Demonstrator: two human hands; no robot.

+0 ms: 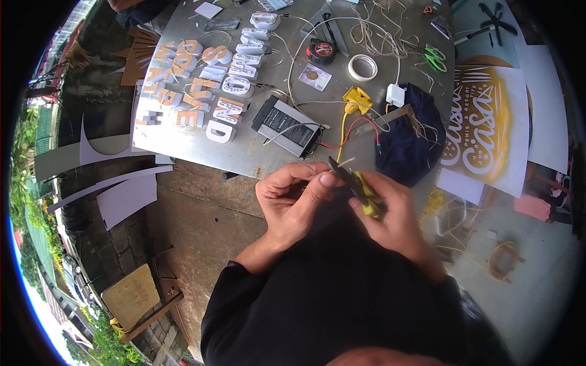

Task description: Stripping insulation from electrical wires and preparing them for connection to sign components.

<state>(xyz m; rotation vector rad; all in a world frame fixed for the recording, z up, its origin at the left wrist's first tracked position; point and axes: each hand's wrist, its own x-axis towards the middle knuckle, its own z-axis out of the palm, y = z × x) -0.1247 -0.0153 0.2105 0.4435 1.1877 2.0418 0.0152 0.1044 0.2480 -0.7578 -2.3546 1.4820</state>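
Observation:
In front of my chest, just off the table's near edge, my left hand (287, 204) pinches a thin pale wire between thumb and fingertips. The wire's light end (347, 161) sticks out past the jaws of a pair of pliers. My right hand (394, 219) is wrapped round these pliers (370, 201), which have dark jaws and yellow-green handles. Their jaws are at the wire, beside my left thumb; whether they bite on it I cannot make out. Beyond my hands lies a grey and black power supply box (287, 126) with red and white leads.
The metal table (195, 146) bears raised cut-out letters (238, 85), a tape measure (321, 51), a masking tape roll (362, 68), green scissors (435, 59), a yellow plug (357, 100), a white adapter (395, 94) and tangled wires. Dark blue cloth (409, 140) drapes its right edge. A printed sign (488, 122) stands right.

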